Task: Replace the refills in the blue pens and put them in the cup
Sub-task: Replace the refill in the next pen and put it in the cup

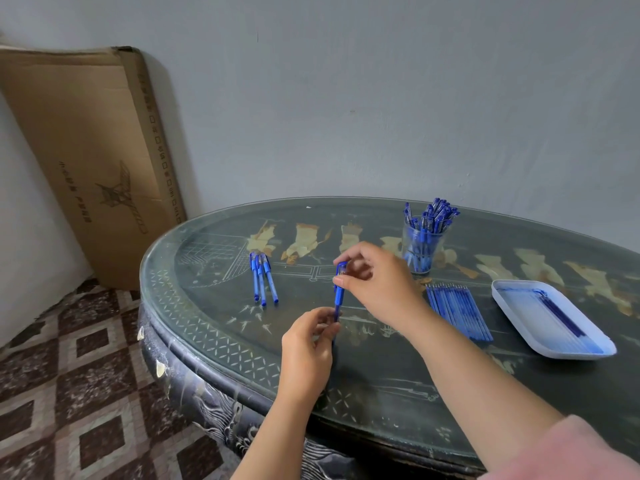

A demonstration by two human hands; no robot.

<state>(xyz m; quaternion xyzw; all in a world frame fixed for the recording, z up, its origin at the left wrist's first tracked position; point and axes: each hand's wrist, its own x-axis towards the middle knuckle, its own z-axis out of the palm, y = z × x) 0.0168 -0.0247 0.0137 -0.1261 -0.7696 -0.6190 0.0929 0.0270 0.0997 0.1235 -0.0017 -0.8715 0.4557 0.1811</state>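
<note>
My pink sleeve [571, 448] sits nearest, on my right arm. Out over the front of the dark round table [381, 375], my left hand [308, 344] pinches the lower end of a blue pen [338, 292] between thumb and fingertips. Just above it my right hand [377, 282] grips the pen's upper end, fingers curled around it. The pen stands almost upright between both hands, off the tabletop.

To the right lies a row of blue refills [457, 313], and beside them a white tray [519, 317] holds more refills. To the left, three blue pens [263, 282] lie together. Further back stands the clear cup [420, 254], packed with blue pens. A cardboard box [90, 150] leans against the wall.
</note>
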